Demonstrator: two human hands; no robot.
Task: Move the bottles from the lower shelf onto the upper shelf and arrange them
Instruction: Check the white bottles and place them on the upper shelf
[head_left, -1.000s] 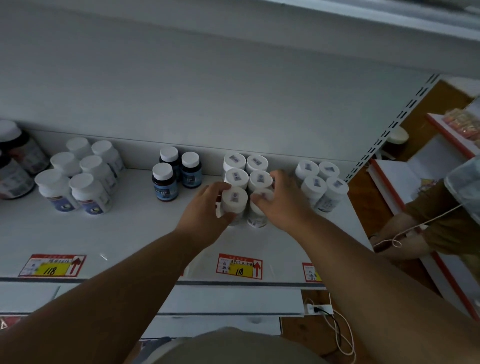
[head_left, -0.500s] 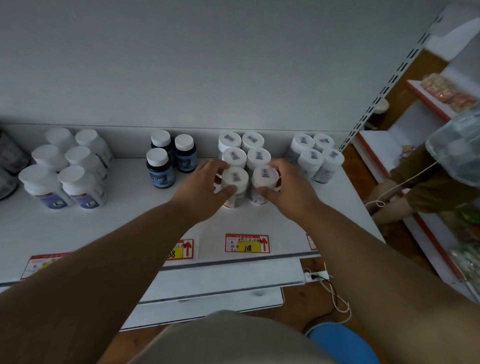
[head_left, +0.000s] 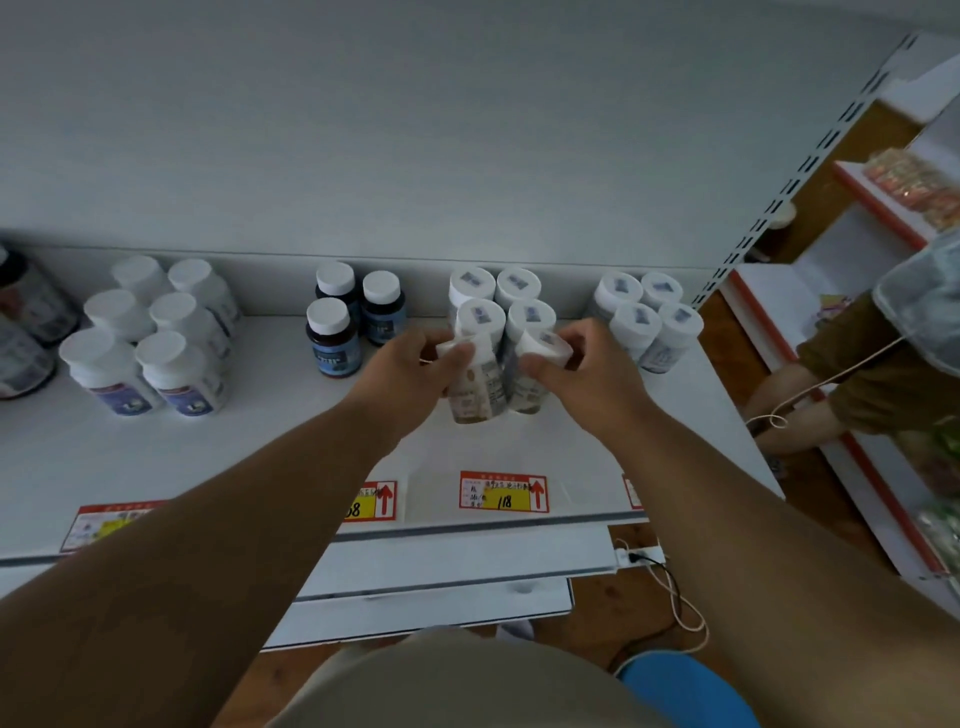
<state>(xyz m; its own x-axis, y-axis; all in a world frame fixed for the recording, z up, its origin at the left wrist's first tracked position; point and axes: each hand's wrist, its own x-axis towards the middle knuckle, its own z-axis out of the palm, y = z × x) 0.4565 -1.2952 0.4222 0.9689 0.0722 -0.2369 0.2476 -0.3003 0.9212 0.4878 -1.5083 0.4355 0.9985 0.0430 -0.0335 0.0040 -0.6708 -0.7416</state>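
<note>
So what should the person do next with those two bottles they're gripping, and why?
Probably lift both clear of the shelf. The left hand and right hand each grip a white-capped bottle, tilted toward the camera in front of the four upright ones.

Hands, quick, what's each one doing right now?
Left hand: closed around a white-capped bottle, tilted.
Right hand: closed around the neighbouring bottle, also tilted.
</note>
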